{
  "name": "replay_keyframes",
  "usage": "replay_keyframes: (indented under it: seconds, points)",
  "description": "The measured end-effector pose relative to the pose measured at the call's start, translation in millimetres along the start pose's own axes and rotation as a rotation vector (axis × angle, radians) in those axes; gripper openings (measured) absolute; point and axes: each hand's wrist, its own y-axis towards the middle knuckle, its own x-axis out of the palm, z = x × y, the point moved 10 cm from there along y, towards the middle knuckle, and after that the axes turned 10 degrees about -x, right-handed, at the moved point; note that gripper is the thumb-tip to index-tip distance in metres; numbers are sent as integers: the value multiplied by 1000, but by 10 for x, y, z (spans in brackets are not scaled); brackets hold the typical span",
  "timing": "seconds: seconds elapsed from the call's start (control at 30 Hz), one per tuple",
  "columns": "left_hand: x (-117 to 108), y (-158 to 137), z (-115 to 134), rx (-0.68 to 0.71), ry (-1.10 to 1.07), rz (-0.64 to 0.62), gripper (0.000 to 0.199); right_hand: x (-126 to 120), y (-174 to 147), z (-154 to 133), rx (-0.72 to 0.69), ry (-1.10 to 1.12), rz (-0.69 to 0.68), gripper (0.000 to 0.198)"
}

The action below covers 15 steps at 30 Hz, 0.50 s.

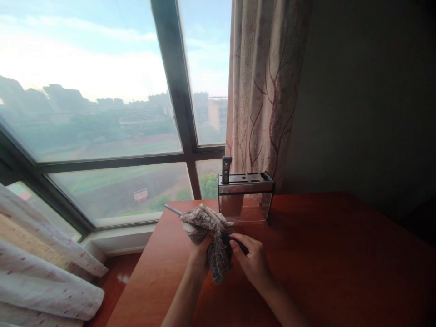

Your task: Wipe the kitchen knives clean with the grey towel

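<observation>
My left hand [200, 254] is closed around a crumpled grey-and-white cloth [220, 261], its fingers mostly hidden by the folds. The cloth is wrapped about the middle of a sharpening steel; its narrow grey rod end [173, 210] sticks out to the upper left. On the other side, my right hand [250, 256] grips the steel's black handle [241, 244] between thumb and fingers. Both hands are held above the table, in front of a knife block [247, 186] with clear sides. One knife [226, 170] stands upright in the block's left slot, its dark riveted handle showing.
The reddish-brown wooden table [327, 254] reaches from under my arms to the right. Its left edge drops to the floor [119, 272]. A large window [91, 122] rises behind, with a patterned curtain [264, 91] past the block and another curtain [44, 281] at lower left.
</observation>
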Motion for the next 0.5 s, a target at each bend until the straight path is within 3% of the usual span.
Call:
replay_keyframes:
  seconds: [0.13,0.2,0.33,0.5]
  points:
    - [82,-30,-44,-44,17,-73,34,180,-96,280,365,263,-65,42]
    - [99,-50,-45,-41,16,-73,33,193,-112,294,412,293,-48,44]
    - [64,-80,-22,-18,13,-6,40,32,-19,79,196,130,64,32]
    - [75,-81,2,22,62,27,43,36,-37,-160,-69,-134,50,25]
